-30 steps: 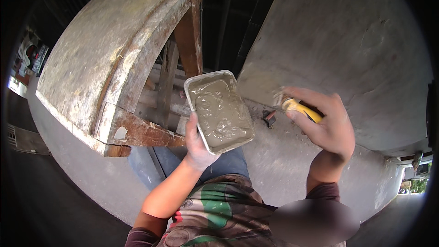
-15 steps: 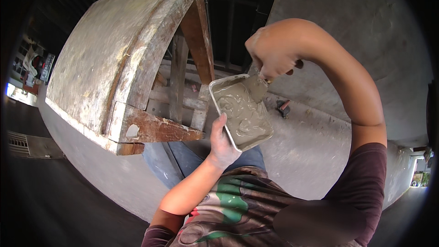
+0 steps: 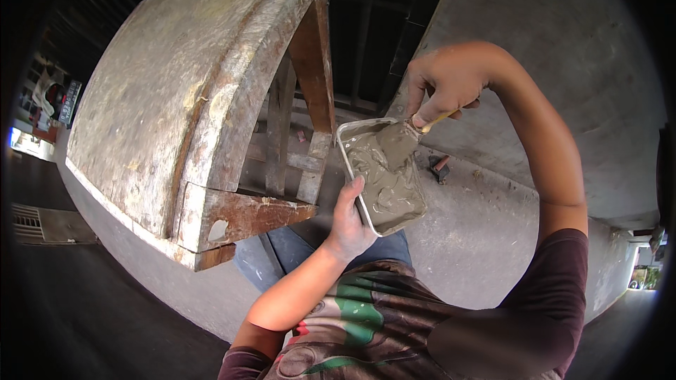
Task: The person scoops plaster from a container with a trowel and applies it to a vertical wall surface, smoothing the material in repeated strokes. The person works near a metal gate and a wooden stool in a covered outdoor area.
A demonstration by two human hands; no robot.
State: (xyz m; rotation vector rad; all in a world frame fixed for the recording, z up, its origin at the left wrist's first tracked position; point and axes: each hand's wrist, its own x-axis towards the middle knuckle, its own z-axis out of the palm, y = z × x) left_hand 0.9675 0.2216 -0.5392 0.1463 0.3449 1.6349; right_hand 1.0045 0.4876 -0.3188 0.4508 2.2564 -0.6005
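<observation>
My left hand (image 3: 347,226) grips a pale rectangular tub (image 3: 366,123) by its near left side, thumb over the rim. Wet grey-brown paste (image 3: 384,193), smeared into ridges, fills much of it. Above the tub's far corner, my right hand (image 3: 451,88) is bent down and pinches a putty knife with a yellow handle (image 3: 438,121). The knife's blade is coated in paste and dips into the tub's far right part, so its full outline is hidden.
Left of the tub stands a large worn, paint-spattered wooden board (image 3: 162,91) on a timber frame (image 3: 257,222). A grey wall (image 3: 556,63) rises on the right. At its foot lies a small dark object with a reddish bar (image 3: 440,167).
My right hand has shifted right and slightly down, and the yellow handle now shows. The blade has turned within the paste. The tub has moved slightly to the right.
</observation>
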